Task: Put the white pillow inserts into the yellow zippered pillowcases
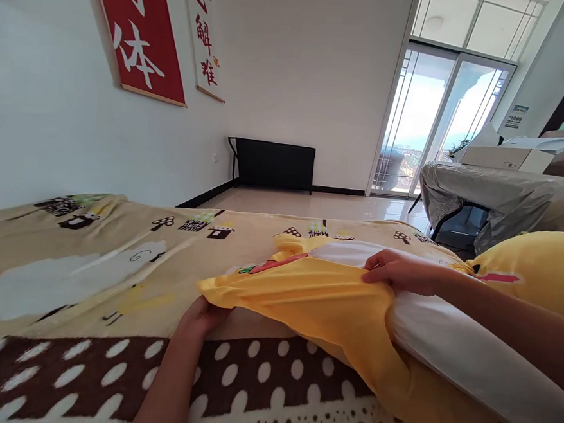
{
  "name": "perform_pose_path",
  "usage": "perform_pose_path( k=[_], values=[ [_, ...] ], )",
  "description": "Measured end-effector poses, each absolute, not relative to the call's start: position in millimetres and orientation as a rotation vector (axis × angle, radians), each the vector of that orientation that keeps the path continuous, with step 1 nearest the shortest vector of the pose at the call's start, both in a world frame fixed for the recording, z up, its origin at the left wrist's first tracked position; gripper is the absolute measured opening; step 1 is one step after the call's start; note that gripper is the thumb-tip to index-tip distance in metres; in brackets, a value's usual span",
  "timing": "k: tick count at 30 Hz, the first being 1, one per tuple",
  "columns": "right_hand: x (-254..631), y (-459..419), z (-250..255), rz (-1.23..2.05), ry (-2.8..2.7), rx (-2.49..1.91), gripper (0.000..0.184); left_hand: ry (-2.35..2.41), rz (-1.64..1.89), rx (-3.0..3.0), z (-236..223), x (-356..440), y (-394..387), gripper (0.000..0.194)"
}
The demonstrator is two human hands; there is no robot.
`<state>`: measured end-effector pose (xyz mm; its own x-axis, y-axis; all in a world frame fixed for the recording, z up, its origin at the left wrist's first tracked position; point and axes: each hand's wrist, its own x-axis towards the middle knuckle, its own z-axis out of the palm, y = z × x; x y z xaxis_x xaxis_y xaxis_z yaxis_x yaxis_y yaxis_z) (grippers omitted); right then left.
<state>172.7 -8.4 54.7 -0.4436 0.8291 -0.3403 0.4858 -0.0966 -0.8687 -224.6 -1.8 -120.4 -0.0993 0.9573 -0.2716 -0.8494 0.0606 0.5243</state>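
A yellow pillowcase [300,293] with a printed carrot lies over a patterned blanket [90,250]. White pillow filling [451,339] shows along its right side and stretches to the lower right. My left hand [202,319] is closed on the pillowcase's left corner, its fingertips partly hidden beneath the cloth. With thumb and fingers pinched, my right hand [398,271] grips the yellow cloth at its edge, where it meets the white filling. How far the filling reaches inside the case is hidden.
Another yellow pillow [538,271] rests at the right. Beyond the bed stand a folded black frame [275,164] by the wall and a plastic-covered table [506,188] with boxes [505,156] and a chair [462,224]. A glass sliding door [443,119] is behind.
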Motion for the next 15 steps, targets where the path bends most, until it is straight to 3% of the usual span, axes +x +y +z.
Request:
perform_pose_path(
  k=[8, 12, 15],
  values=[
    [143.3, -5.3, 52.9, 1.59, -1.984, -1.317, 0.021, 0.656, 1.63, 0.249, -97.2, -205.0, -7.6, 0.048],
    [116.0, 6.9, 44.3, 1.577, -1.973, -1.419, 0.024, 0.661, 1.629, 0.21, -95.7, -200.8, -10.9, 0.049],
    [123.5, 20.8, 48.7, 1.461, -2.054, -1.534, 0.016, 0.67, 1.629, 0.18, -98.1, -201.5, -9.0, 0.05]
  ],
)
